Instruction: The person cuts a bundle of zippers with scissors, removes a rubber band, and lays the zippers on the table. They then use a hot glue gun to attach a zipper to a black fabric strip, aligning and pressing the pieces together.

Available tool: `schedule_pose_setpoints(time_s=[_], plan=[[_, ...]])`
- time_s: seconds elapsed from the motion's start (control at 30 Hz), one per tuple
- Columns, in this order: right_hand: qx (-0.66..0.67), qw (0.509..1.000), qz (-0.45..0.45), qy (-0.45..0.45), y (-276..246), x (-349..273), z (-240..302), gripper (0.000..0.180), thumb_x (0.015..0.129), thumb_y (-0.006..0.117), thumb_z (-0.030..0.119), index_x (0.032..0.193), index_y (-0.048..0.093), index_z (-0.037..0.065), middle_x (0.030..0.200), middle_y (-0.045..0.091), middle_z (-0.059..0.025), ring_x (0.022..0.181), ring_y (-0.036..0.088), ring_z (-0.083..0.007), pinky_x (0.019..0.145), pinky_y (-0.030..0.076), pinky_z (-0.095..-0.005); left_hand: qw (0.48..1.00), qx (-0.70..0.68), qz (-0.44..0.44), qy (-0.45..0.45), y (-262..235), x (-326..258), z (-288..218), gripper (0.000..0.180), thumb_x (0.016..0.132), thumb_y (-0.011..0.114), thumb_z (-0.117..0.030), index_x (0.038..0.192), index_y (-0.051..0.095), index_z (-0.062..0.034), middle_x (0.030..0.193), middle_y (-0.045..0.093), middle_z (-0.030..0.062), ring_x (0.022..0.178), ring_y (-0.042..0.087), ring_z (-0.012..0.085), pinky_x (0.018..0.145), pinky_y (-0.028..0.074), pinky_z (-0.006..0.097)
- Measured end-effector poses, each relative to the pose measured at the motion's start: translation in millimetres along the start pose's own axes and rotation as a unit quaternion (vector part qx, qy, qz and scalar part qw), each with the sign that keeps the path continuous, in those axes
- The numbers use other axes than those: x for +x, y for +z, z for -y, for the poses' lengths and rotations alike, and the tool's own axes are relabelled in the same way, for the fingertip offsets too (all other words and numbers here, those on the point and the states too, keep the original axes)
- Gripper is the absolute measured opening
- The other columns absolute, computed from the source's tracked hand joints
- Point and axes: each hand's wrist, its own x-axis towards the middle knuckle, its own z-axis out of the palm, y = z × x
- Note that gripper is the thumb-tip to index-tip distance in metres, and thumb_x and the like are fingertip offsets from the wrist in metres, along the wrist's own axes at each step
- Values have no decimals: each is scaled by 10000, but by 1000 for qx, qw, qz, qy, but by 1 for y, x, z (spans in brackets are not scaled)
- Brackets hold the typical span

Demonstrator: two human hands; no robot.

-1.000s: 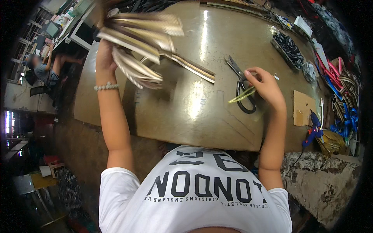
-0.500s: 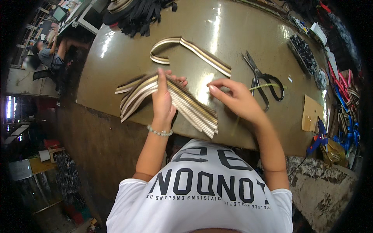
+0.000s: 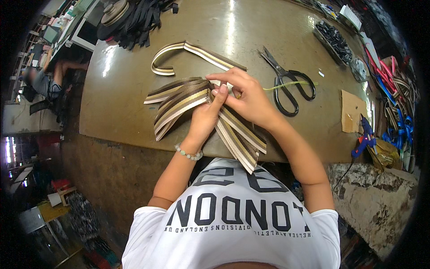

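Note:
A bundle of striped webbing straps [image 3: 183, 106] in brown, gold and cream is gripped at its middle by my left hand [image 3: 207, 114], near the table's front edge. The strap ends fan out to both sides. My right hand [image 3: 245, 95] meets the left one at the bundle's middle, thumb and fingers closed together over the straps. Its fingertips are partly hidden, and whether they pinch a strap I cannot make out. Beyond the hands one loose striped strap [image 3: 210, 54] lies curled on the table. Black-handled scissors [image 3: 286, 83] rest to the right, with a thin yellow-green cord [image 3: 295, 84] across them.
Black straps [image 3: 139, 22] are heaped at the back left of the table [image 3: 116, 98]. At the right lie a tray of small black parts [image 3: 333, 42], a cardboard piece [image 3: 351, 112], a blue glue gun [image 3: 365, 136] and hanging coloured straps [image 3: 396, 89]. A person [image 3: 42, 80] sits far left.
My right hand has moved left onto the middle of the strap bundle, which has turned in my left hand. The whole table view has shifted slightly left.

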Motion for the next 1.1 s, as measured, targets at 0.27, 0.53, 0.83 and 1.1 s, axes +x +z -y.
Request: schedule_pose_setpoints(time_s=[0.27, 0.53, 0.83, 1.1], plan=[[-40, 999, 14, -31, -17, -3, -6, 155, 830, 590, -41, 975, 580, 12, 932, 576, -39, 773, 552, -113, 634, 429, -231, 998, -20, 37, 40, -3, -1, 5, 489, 911, 662, -398, 1178, 585, 5, 1124, 601, 57, 1045, 524, 128, 940, 405, 261], [82, 978, -107, -157, -56, -11, -19, 138, 852, 570, -126, 858, 554, 12, 1009, 666, -129, 893, 602, -155, 819, 469, -275, 987, -87, 133, 6, -12, 9, 12, 199, 942, 584, -180, 1112, 569, -77, 1215, 601, 120, 775, 587, 108, 699, 492, 249], [337, 940, -28, -52, -50, -14, -30, 128, 865, 612, -49, 885, 529, 46, 1003, 673, -109, 929, 619, -142, 817, 499, -279, 942, -261, 207, -29, -14, 11, 2, 208, 958, 583, -291, 1022, 458, -138, 1111, 576, 145, 884, 645, 213, 629, 487, 254], [354, 934, 31, 47, -55, -12, -39, 106, 874, 590, -7, 914, 527, 68, 939, 607, -6, 848, 568, -60, 733, 453, -190, 981, -112, 133, 88, 8, -3, -2, 409, 826, 738, -45, 997, 372, -111, 813, 647, 51, 723, 609, 88, 621, 465, 218]])
